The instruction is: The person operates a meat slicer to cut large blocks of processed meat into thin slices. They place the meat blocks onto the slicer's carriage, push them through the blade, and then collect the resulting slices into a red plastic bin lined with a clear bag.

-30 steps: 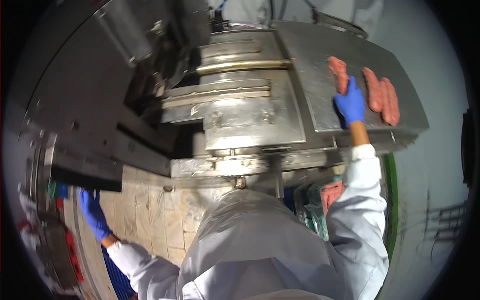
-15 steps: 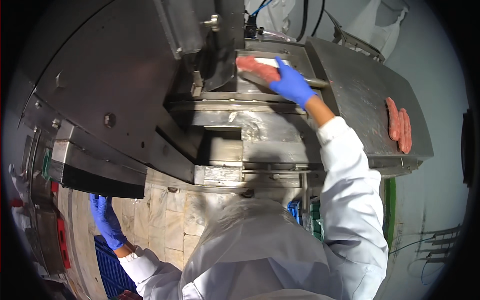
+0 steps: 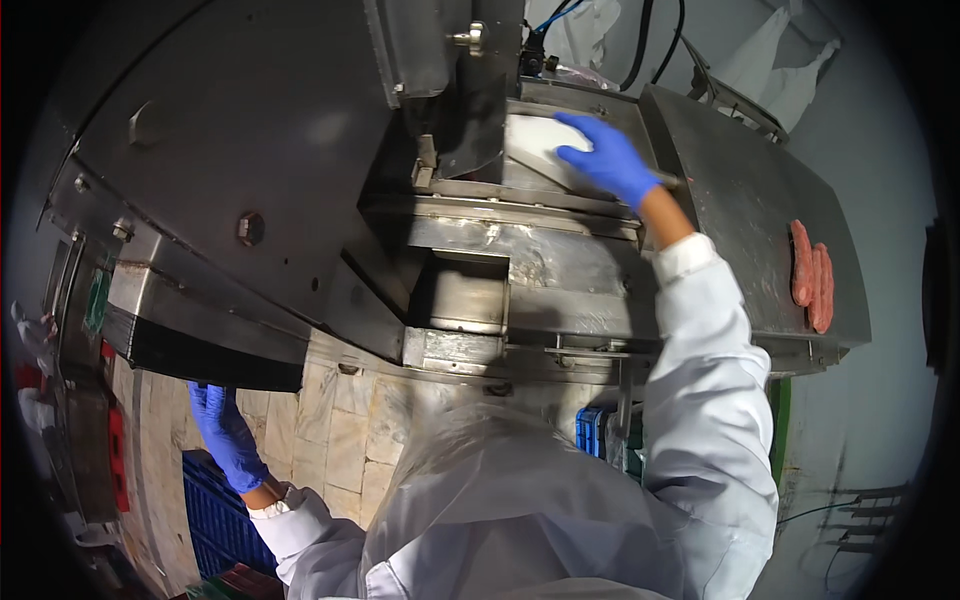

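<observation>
My right hand (image 3: 612, 162), in a blue glove, is over the metal feed channel of the machine. Its fingers and thumb are spread, with no meat between them. Beside the fingertips lies a white slab (image 3: 536, 136) in the channel; I cannot tell whether they touch it. A dark metal guard (image 3: 478, 125) stands at the channel's left end and hides what is behind it. My left hand (image 3: 228, 438), also blue-gloved, reaches up with stretched fingers under a black-edged metal housing (image 3: 215, 350), which hides the fingertips.
Several long pieces of red meat (image 3: 815, 275) lie on the steel side table (image 3: 750, 200) at right. A big steel machine body (image 3: 240, 140) fills the left. Below are a square opening (image 3: 460, 292), a blue crate (image 3: 215, 515) and a tiled floor (image 3: 345, 440).
The piece of red meat under my right hand has gone from sight at the guard, baring the white slab. My right hand's fingers are now spread. The whole view has shifted slightly.
</observation>
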The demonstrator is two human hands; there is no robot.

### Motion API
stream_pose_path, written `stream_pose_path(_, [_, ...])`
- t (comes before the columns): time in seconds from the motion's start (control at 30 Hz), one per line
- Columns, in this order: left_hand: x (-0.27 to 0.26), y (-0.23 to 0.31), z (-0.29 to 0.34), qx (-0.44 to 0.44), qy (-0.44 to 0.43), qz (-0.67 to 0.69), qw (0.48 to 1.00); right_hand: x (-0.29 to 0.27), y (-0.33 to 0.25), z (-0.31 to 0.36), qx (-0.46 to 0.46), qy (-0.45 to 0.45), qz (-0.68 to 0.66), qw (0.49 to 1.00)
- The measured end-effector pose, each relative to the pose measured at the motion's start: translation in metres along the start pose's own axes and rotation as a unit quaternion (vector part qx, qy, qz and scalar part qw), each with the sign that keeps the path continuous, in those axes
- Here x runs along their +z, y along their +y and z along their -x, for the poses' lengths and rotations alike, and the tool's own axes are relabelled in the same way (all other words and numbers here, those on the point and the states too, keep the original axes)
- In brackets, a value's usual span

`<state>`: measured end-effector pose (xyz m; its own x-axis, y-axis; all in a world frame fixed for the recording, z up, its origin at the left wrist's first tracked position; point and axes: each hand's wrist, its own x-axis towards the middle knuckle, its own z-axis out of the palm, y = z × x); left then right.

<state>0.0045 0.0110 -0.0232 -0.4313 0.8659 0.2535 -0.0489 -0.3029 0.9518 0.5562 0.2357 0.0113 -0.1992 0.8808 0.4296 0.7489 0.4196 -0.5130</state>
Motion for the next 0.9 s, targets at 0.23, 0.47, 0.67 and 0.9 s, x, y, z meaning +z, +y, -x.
stream_pose_path(0.23, [-0.022,-0.012,-0.012,-0.001,-0.028,0.033,0.999,-0.235,0.058,0.176,0.169,0.176,0.138,0.960])
stream_pose_path(0.47, [-0.060,-0.023,-0.029,-0.023,-0.090,0.004,0.996,-0.368,0.089,0.329,0.275,0.347,0.211,0.871])
stream_pose_path(0.67, [-0.018,-0.014,-0.024,-0.039,-0.029,0.043,0.998,-0.318,0.141,0.351,0.278,0.298,0.386,0.828])
stream_pose_path(0.9, [-0.026,-0.015,-0.026,-0.048,-0.042,0.065,0.996,-0.248,0.168,0.301,0.488,0.237,0.439,0.716])
